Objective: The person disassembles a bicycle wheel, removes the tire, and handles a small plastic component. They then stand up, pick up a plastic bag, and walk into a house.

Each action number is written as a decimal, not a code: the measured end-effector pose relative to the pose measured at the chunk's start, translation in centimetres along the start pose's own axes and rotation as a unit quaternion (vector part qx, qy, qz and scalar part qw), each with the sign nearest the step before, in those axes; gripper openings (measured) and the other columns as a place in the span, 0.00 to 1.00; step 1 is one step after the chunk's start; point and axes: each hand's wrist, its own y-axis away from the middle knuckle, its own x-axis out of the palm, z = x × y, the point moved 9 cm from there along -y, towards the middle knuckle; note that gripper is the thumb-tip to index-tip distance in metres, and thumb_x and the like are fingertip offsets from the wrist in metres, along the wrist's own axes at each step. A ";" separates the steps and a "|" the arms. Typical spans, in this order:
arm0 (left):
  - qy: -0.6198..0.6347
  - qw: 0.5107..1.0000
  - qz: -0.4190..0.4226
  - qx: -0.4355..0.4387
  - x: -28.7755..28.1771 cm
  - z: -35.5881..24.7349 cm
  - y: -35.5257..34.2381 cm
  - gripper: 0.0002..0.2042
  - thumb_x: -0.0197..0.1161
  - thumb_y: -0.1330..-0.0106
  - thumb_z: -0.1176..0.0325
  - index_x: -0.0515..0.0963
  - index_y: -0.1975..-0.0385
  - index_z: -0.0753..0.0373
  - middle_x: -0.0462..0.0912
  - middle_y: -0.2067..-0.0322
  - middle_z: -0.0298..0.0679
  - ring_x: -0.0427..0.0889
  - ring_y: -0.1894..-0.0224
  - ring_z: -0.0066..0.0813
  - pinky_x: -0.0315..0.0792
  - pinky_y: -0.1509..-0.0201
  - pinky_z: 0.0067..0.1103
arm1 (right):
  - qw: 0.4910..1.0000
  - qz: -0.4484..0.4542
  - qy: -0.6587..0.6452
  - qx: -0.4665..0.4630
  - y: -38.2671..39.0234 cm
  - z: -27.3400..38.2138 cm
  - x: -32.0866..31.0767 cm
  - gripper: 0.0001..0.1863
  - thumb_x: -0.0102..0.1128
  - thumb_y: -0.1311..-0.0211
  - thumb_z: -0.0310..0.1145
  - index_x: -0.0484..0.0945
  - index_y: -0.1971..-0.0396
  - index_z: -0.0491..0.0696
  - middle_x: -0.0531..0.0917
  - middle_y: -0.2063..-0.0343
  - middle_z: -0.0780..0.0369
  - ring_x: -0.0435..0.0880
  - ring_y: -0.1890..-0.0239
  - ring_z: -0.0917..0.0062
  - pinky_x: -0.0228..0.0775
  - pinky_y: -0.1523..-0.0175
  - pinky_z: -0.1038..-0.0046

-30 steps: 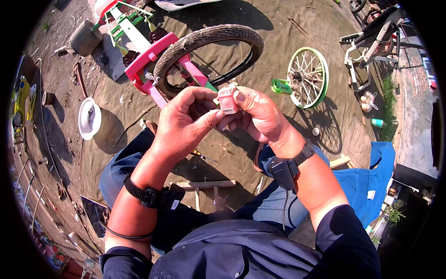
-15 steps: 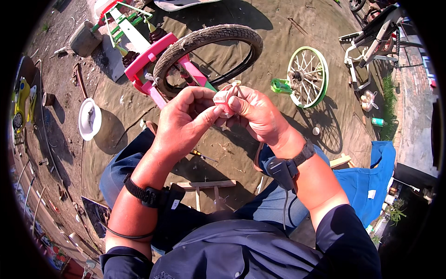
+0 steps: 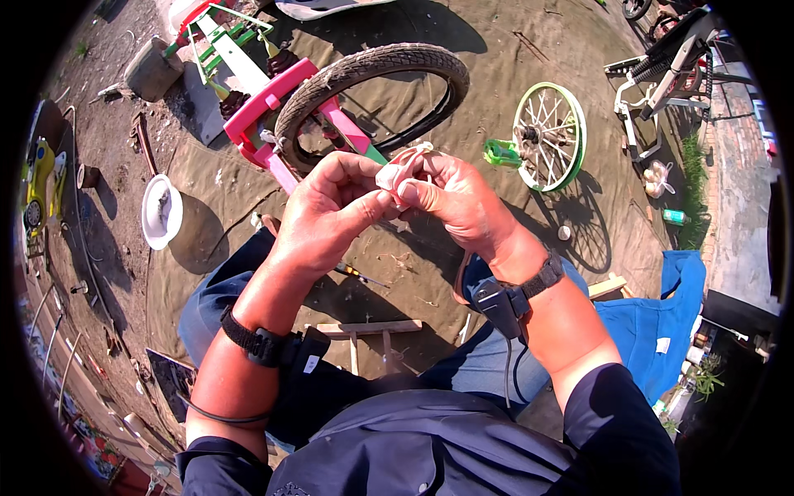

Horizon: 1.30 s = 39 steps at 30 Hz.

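Note:
Between my two hands, above my knees, is a small pinkish-white garlic bulb (image 3: 392,174) with a pale, dry stem pointing away from me. My left hand (image 3: 335,207) pinches its left side with thumb and fingers. From the right, my right hand (image 3: 459,202) has its thumb pressed on the near face of the bulb and its fingers curled behind. The fingertips under the bulb are hidden. To the left on the ground cloth stands a white bowl (image 3: 161,212) with something greyish in it that I cannot make out.
Ahead lies a bicycle tyre (image 3: 372,62) against a pink and green frame (image 3: 256,107). A green-rimmed spoked wheel (image 3: 548,136) and a green bottle (image 3: 501,152) lie right of it. A screwdriver (image 3: 360,274) and wooden stool (image 3: 370,328) are between my legs. Blue cloth (image 3: 649,331) lies right.
The bulb has turned and tipped slightly in my fingers, with its stem end shifting to the right. Both hands keep their grip and have hardly moved.

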 end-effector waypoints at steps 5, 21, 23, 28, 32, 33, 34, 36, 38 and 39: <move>-0.016 1.000 0.003 -0.013 -0.6 0.6 -0.1 0.19 0.63 0.35 0.73 0.70 0.45 0.67 0.80 0.55 0.38 0.78 0.54 0.22 0.74 0.53 0.20 | 0.988 -0.037 0.124 -0.085 0.1 2.0 -0.1 0.12 0.68 0.43 0.23 0.77 0.59 0.43 0.80 0.61 0.65 0.80 0.60 0.84 0.75 0.53 0.79; -0.041 0.998 0.004 -0.055 -0.3 1.3 -0.2 0.16 0.61 0.33 0.67 0.72 0.49 0.67 0.82 0.56 0.39 0.79 0.59 0.21 0.72 0.61 0.17 | 0.875 -0.092 0.414 -0.233 1.1 3.9 0.6 0.17 0.69 0.57 0.20 0.82 0.63 0.50 0.76 0.65 0.61 0.81 0.66 0.72 0.76 0.61 0.74; -0.030 0.998 0.001 -0.053 -0.4 1.3 -0.1 0.15 0.61 0.33 0.68 0.73 0.50 0.68 0.83 0.57 0.38 0.79 0.60 0.20 0.72 0.61 0.16 | 0.859 -0.088 0.442 -0.244 1.2 4.5 1.0 0.17 0.68 0.56 0.19 0.82 0.63 0.49 0.76 0.64 0.61 0.80 0.66 0.72 0.76 0.61 0.74; -0.043 0.998 -0.006 -0.042 -0.8 1.3 -0.1 0.14 0.60 0.33 0.71 0.72 0.50 0.68 0.83 0.58 0.38 0.80 0.61 0.19 0.73 0.62 0.16 | 0.881 -0.055 0.399 -0.249 1.0 4.5 1.5 0.13 0.65 0.49 0.19 0.81 0.62 0.46 0.77 0.64 0.62 0.79 0.65 0.78 0.75 0.60 0.77; -0.069 0.997 -0.009 -0.045 -0.6 1.2 -0.1 0.13 0.60 0.32 0.71 0.73 0.51 0.68 0.81 0.62 0.34 0.79 0.63 0.15 0.71 0.63 0.14 | 0.912 -0.050 0.345 -0.218 0.9 3.7 0.9 0.11 0.65 0.45 0.20 0.80 0.62 0.44 0.79 0.64 0.62 0.79 0.64 0.79 0.73 0.59 0.77; -0.070 0.997 -0.012 -0.042 -0.6 1.3 -0.1 0.12 0.60 0.32 0.71 0.73 0.52 0.68 0.81 0.62 0.34 0.78 0.64 0.15 0.71 0.63 0.13 | 0.915 -0.058 0.339 -0.213 0.9 3.8 0.9 0.09 0.64 0.44 0.20 0.81 0.63 0.44 0.80 0.65 0.62 0.79 0.64 0.79 0.73 0.59 0.77; -0.070 0.997 -0.014 -0.039 -0.6 1.4 -0.1 0.12 0.60 0.32 0.71 0.73 0.52 0.68 0.81 0.63 0.34 0.78 0.64 0.15 0.71 0.64 0.13 | 0.917 -0.066 0.332 -0.208 0.9 3.8 1.0 0.08 0.64 0.43 0.20 0.81 0.64 0.44 0.80 0.66 0.62 0.79 0.65 0.79 0.73 0.60 0.77; -0.078 0.996 -0.014 -0.041 -0.6 1.7 -0.2 0.12 0.60 0.32 0.71 0.73 0.52 0.68 0.81 0.63 0.34 0.78 0.65 0.15 0.71 0.64 0.13 | 0.913 -0.079 0.339 -0.214 0.9 3.9 1.1 0.05 0.63 0.42 0.21 0.81 0.65 0.43 0.80 0.68 0.62 0.80 0.67 0.79 0.74 0.62 0.77; -0.091 0.995 -0.010 -0.049 -0.5 1.9 -0.3 0.12 0.59 0.32 0.71 0.73 0.53 0.69 0.81 0.64 0.34 0.78 0.66 0.14 0.71 0.64 0.13 | 0.897 -0.090 0.365 -0.234 1.1 4.2 1.0 0.03 0.62 0.41 0.21 0.81 0.67 0.43 0.79 0.71 0.62 0.81 0.70 0.79 0.74 0.66 0.78; -0.098 0.994 -0.010 -0.054 -0.5 2.0 -0.2 0.12 0.59 0.32 0.71 0.73 0.53 0.69 0.81 0.64 0.34 0.78 0.66 0.14 0.71 0.65 0.13 | 0.891 -0.093 0.374 -0.238 1.1 4.1 0.8 0.02 0.61 0.40 0.22 0.81 0.68 0.43 0.79 0.71 0.62 0.81 0.70 0.79 0.74 0.66 0.78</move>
